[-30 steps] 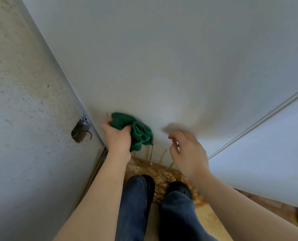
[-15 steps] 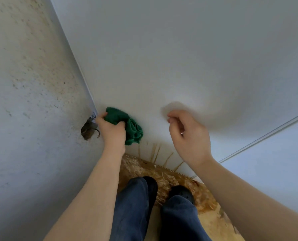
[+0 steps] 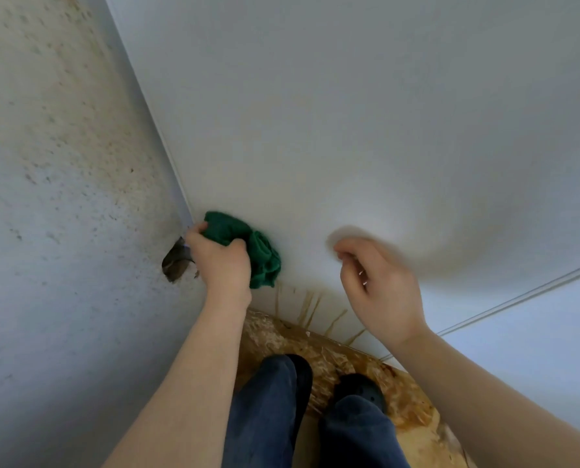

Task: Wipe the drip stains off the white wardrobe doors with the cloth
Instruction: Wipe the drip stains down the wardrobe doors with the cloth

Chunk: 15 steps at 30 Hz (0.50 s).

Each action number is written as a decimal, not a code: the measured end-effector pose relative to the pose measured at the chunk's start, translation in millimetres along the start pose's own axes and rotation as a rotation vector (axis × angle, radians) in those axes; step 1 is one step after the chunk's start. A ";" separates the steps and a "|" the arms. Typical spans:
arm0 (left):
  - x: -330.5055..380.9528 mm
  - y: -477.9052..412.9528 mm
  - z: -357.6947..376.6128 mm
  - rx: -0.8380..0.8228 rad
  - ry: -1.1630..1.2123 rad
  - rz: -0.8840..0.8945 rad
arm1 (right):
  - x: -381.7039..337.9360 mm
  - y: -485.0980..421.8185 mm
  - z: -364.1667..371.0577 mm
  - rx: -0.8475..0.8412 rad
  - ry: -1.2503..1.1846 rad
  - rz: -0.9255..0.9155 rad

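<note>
My left hand (image 3: 222, 261) grips a bunched green cloth (image 3: 248, 246) and holds it against the white wardrobe door (image 3: 349, 113), low down near the door's left edge. Brown drip stains (image 3: 312, 307) streak the bottom of the door just below and to the right of the cloth. My right hand (image 3: 380, 292) hovers close to the door to the right of the stains, fingers loosely curled and holding nothing. A second white door panel (image 3: 535, 332) lies at the right, past a thin seam.
A rough speckled wall (image 3: 52, 197) rises on the left, with a dark hole (image 3: 177, 263) beside my left hand. My legs and dark shoes (image 3: 359, 390) stand on a brown chipboard floor (image 3: 400, 400) directly below the door.
My left hand has carried the cloth left towards the door's edge. My right hand has risen a little along the door. The view has shifted, showing more of the stains.
</note>
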<state>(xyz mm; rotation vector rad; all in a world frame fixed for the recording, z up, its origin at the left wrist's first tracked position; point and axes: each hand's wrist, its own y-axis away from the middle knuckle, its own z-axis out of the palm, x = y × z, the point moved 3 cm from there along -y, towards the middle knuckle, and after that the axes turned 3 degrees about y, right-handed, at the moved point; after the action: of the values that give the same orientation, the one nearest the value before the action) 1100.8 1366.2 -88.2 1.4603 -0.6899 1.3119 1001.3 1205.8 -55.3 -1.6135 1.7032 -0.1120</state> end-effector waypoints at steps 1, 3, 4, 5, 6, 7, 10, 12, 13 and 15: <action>14.4 -0.1 -2.4 -0.007 0.014 0.085 | -1.2 -0.3 0.4 0.000 -0.013 0.015; 35.8 -4.9 -6.8 -0.003 0.004 0.202 | -2.5 -0.8 0.4 -0.007 -0.040 0.032; 40.1 -11.2 -8.7 -0.001 -0.004 0.214 | -2.5 -0.8 -0.2 -0.013 -0.039 0.027; 39.2 -18.5 -10.8 0.008 -0.010 0.198 | -2.5 -0.8 -0.4 -0.023 -0.030 0.018; 32.5 -27.1 -13.4 0.029 -0.030 0.158 | -2.0 -0.8 0.1 -0.030 -0.017 0.010; 20.4 -33.8 -16.6 0.060 -0.074 0.088 | -1.5 -0.1 0.7 -0.036 -0.009 0.010; -21.8 -29.7 -18.7 0.092 -0.131 -0.166 | 0.0 1.8 1.0 -0.034 -0.007 0.006; -34.2 -18.4 -11.7 0.063 -0.103 -0.213 | 0.4 2.2 1.2 -0.029 0.007 -0.018; -31.8 -13.6 -6.5 0.058 -0.084 -0.184 | 1.0 1.4 1.7 -0.028 0.021 -0.029; -16.9 -3.1 1.0 0.020 -0.024 -0.069 | 0.4 3.6 2.2 -0.039 0.029 -0.014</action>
<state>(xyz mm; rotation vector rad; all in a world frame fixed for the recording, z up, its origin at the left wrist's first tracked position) 1099.8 1362.9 -105.1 1.5051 -0.6381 1.2537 999.7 1207.1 -58.9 -1.6604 1.7254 -0.1101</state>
